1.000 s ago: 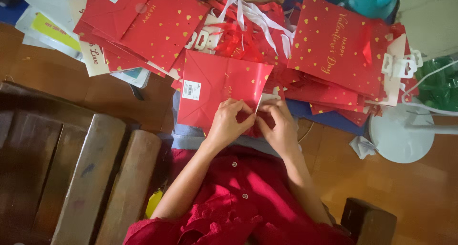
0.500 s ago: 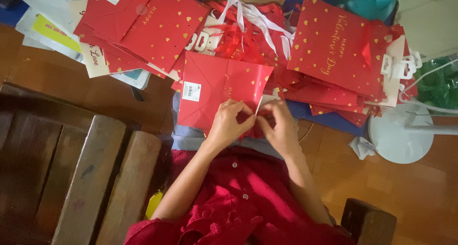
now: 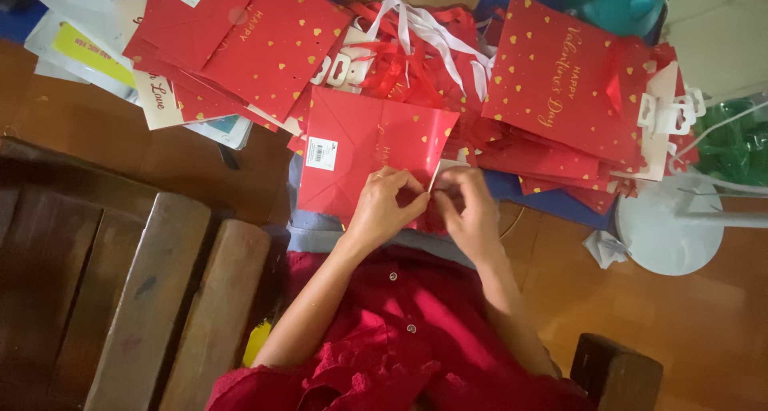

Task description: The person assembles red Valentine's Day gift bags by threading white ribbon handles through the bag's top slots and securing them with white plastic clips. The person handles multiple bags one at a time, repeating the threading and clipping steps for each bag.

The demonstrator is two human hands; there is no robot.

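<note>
Left hand (image 3: pixel 386 205): pinched on the red paper bag's (image 3: pixel 360 151) lower edge
Right hand (image 3: pixel 466 207): fingers closed on the same edge; 2 hands nearly touching

Bare floor (image 3: pixel 200 167) left of the hands: open passage. Wooden bench (image 3: pixel 144 299) blocks further left. Ahead, bag piles (image 3: pixel 560 83) and ribbons (image 3: pixel 424 35) crowd the way. Right: white fan base (image 3: pixel 668 231) near, floor beyond it open. Dark block (image 3: pixel 614 371) at lower right.
</note>
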